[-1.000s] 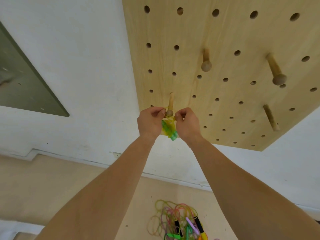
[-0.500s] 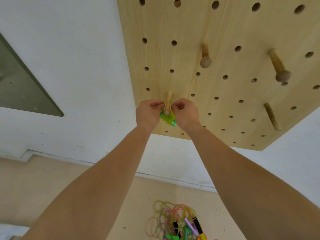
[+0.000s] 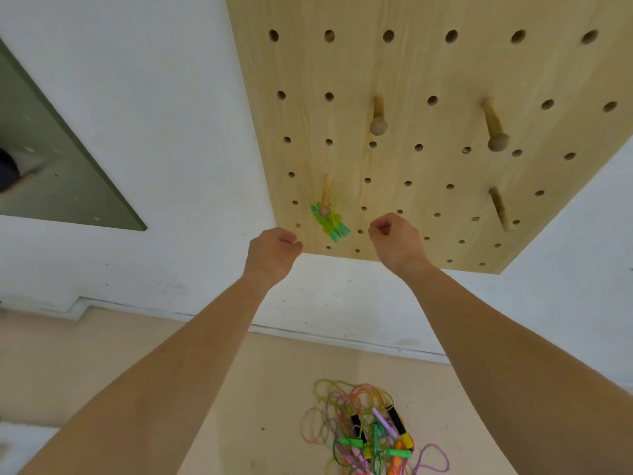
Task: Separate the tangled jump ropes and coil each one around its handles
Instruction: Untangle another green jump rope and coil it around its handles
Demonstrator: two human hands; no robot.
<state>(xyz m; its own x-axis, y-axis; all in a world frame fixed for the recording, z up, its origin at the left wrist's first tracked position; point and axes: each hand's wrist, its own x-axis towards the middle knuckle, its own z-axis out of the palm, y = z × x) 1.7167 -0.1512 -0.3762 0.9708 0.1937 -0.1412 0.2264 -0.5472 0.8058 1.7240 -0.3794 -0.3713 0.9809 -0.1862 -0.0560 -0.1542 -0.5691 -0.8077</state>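
Green cord is in neither of my hands: the left hand (image 3: 274,253) and the right hand (image 3: 394,240) are raised in front of the plywood pegboard (image 3: 428,73), fingers curled in on nothing, one either side of the bundle and clear of it. Between them and a little higher, the coiled green jump rope (image 3: 330,224) hangs from a wooden peg (image 3: 326,195) near the board's lower left corner, its translucent green and yellow handles tilted across each other. I judge that one finished. Three more pegs (image 3: 378,114) stick out bare further right. Down past my forearms, on the pale floor (image 3: 239,389) near the white wall (image 3: 154,114), lies the tangle of remaining jump ropes (image 3: 363,430). It is thin yellow-green, pink and purple cord looped over itself, with black-and-yellow, green, lilac and orange handles heaped in the middle. I expect these to weigh next to nothing. The cord looks limp, smooth and probably springy, likely to slide through a loose grip and to cinch into knots if yanked. The handles are the only stiff parts, so I would take hold of one handle and feed its cord out of the loops slowly, not pull on a strand. How many ropes are in the heap I cannot tell from up here.
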